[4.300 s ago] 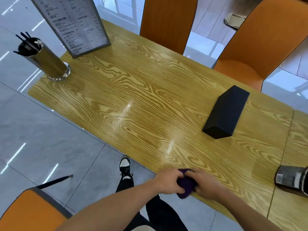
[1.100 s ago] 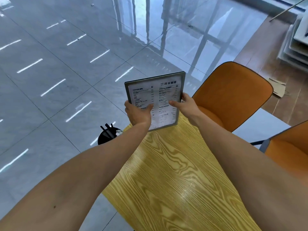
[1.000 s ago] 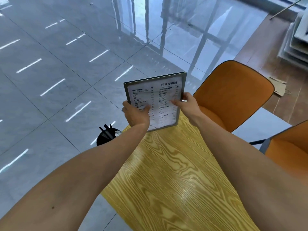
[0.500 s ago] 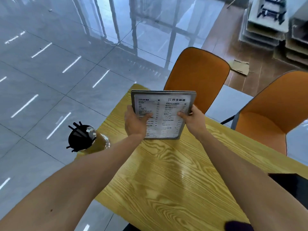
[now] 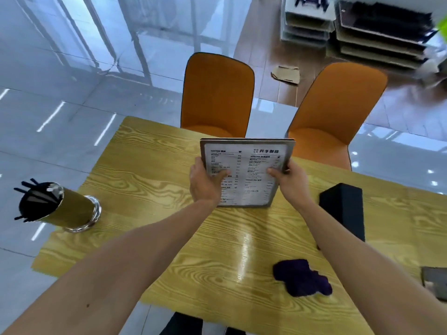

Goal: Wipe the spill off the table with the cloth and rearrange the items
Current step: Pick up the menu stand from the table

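Note:
I hold a framed menu board (image 5: 251,165) with both hands over the far middle of the wooden table (image 5: 150,170). My left hand (image 5: 205,182) grips its left edge and my right hand (image 5: 289,180) grips its right edge. The board leans slightly back, and its bottom edge is at or just above the tabletop; I cannot tell if it touches. A crumpled purple cloth (image 5: 301,278) lies loose on the table near the front right, under my right forearm. No spill shows on the wood.
A gold cylinder holder with black sticks (image 5: 61,206) stands at the table's left end. A black box (image 5: 343,209) lies to the right of the menu. Part of a dark object (image 5: 435,284) shows at the right edge. Two orange chairs (image 5: 217,93) stand behind the table.
Earlier both hands held the purple cloth at the front edge. Since then the cloth was let go, and the menu, gripped in both hands, has moved from the left end toward the table's middle.

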Motion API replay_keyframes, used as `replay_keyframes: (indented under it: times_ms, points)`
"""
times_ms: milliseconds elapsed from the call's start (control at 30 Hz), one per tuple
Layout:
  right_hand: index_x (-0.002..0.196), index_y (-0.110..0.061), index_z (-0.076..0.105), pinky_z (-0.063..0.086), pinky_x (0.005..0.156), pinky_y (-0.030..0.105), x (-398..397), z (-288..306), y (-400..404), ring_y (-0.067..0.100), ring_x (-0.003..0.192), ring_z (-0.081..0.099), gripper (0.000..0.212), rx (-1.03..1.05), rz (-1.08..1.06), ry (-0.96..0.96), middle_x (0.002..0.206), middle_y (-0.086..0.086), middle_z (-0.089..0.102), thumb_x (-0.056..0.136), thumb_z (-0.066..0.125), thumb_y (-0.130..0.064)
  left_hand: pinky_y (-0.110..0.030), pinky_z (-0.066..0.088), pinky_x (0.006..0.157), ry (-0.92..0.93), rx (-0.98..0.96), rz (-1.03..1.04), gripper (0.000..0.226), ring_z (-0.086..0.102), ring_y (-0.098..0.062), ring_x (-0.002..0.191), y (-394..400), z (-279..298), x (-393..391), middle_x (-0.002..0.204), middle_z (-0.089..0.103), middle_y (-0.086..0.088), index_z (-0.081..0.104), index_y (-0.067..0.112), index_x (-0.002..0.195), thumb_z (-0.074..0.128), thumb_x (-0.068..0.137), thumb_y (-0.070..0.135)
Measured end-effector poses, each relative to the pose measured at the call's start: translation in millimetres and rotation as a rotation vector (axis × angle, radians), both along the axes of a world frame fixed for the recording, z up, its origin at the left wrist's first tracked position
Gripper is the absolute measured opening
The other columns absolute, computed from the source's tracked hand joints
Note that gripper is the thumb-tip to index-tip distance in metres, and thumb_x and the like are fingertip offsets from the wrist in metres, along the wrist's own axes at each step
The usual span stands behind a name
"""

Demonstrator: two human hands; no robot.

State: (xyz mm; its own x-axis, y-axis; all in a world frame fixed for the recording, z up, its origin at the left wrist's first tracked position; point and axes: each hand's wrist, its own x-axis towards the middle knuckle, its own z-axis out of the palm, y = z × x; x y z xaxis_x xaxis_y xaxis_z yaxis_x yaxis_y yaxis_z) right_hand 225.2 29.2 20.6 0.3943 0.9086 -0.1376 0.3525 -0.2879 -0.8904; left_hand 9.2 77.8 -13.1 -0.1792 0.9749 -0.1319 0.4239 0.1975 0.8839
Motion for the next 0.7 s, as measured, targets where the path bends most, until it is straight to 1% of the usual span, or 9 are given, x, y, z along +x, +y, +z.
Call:
replay_keyframes:
  times_ms: [67, 133, 267, 367, 433, 567, 633, 700]
  points:
    - [0.115, -0.021, 0.065, 0.046, 0.066, 0.004, 13, 0, -14, -0.011, 0.088, 0.059, 0.023, 0.006, -0.011, -0.005, 0.102, -0.019, 0.067, 0.093, 0.07, -0.013, -0.051, 0.056, 0.071, -0.006, 0.003, -0.019, 0.061, 0.061, -0.026, 0.093, -9, -3, 14, 0.098, 0.061, -0.001, 0.05, 0.026, 0.101, 0.09, 0.062, 0.052]
    - [0.115, -0.02, 0.066, 0.048, 0.069, 0.008, 27, -1, -28, -0.009, 0.09, 0.06, 0.024, 0.009, -0.031, 0.006, 0.105, -0.014, 0.069, 0.093, 0.07, -0.013, -0.05, 0.056, 0.072, -0.001, 0.005, -0.037, 0.062, 0.061, -0.026, 0.094, -18, -3, 29, 0.099, 0.061, -0.001, 0.05, 0.025, 0.102, 0.09, 0.061, 0.051]
    - [0.117, -0.018, 0.067, 0.051, 0.079, 0.022, 46, -4, -49, 0.005, 0.097, 0.063, 0.025, -0.015, -0.076, 0.015, 0.111, -0.008, 0.071, 0.093, 0.07, -0.016, -0.047, 0.054, 0.075, 0.027, -0.003, -0.065, 0.059, 0.058, -0.025, 0.095, -34, 3, 52, 0.101, 0.056, -0.001, 0.052, 0.021, 0.105, 0.09, 0.066, 0.044]
    - [0.119, -0.018, 0.066, 0.051, 0.081, 0.022, 58, -7, -63, 0.003, 0.097, 0.063, 0.026, -0.026, -0.088, 0.024, 0.112, -0.008, 0.07, 0.093, 0.07, -0.017, -0.046, 0.054, 0.076, 0.031, -0.009, -0.1, 0.059, 0.057, -0.024, 0.095, -42, 3, 64, 0.101, 0.055, 0.0, 0.052, 0.021, 0.107, 0.09, 0.068, 0.043]
    - [0.117, -0.019, 0.066, 0.052, 0.081, 0.023, 66, -8, -72, 0.005, 0.098, 0.064, 0.025, -0.032, -0.114, 0.027, 0.112, -0.007, 0.07, 0.093, 0.071, -0.018, -0.045, 0.053, 0.075, 0.044, -0.013, -0.125, 0.058, 0.056, -0.023, 0.095, -46, 3, 71, 0.101, 0.055, 0.0, 0.053, 0.021, 0.108, 0.089, 0.068, 0.043]
    - [0.112, -0.022, 0.065, 0.055, 0.086, 0.032, 80, -10, -83, 0.012, 0.101, 0.066, 0.022, -0.043, -0.149, 0.022, 0.109, -0.008, 0.07, 0.092, 0.072, -0.017, -0.04, 0.052, 0.07, 0.102, -0.022, -0.161, 0.058, 0.056, -0.022, 0.094, -52, 7, 88, 0.1, 0.055, 0.001, 0.051, 0.021, 0.106, 0.088, 0.069, 0.045]
    - [0.111, -0.021, 0.065, 0.055, 0.084, 0.031, 88, -12, -88, 0.013, 0.101, 0.066, 0.021, -0.05, -0.173, 0.011, 0.107, -0.01, 0.069, 0.092, 0.073, -0.017, -0.042, 0.054, 0.07, 0.132, -0.029, -0.174, 0.059, 0.057, -0.022, 0.094, -54, 8, 97, 0.102, 0.056, 0.0, 0.05, 0.021, 0.106, 0.088, 0.069, 0.048]
    - [0.113, -0.017, 0.066, 0.055, 0.08, 0.026, 94, -13, -91, 0.01, 0.098, 0.065, 0.023, -0.052, -0.186, -0.01, 0.108, -0.007, 0.069, 0.091, 0.073, -0.018, -0.044, 0.055, 0.072, 0.15, -0.039, -0.187, 0.061, 0.057, -0.023, 0.096, -54, 9, 104, 0.103, 0.057, 0.0, 0.05, 0.02, 0.107, 0.087, 0.069, 0.049]
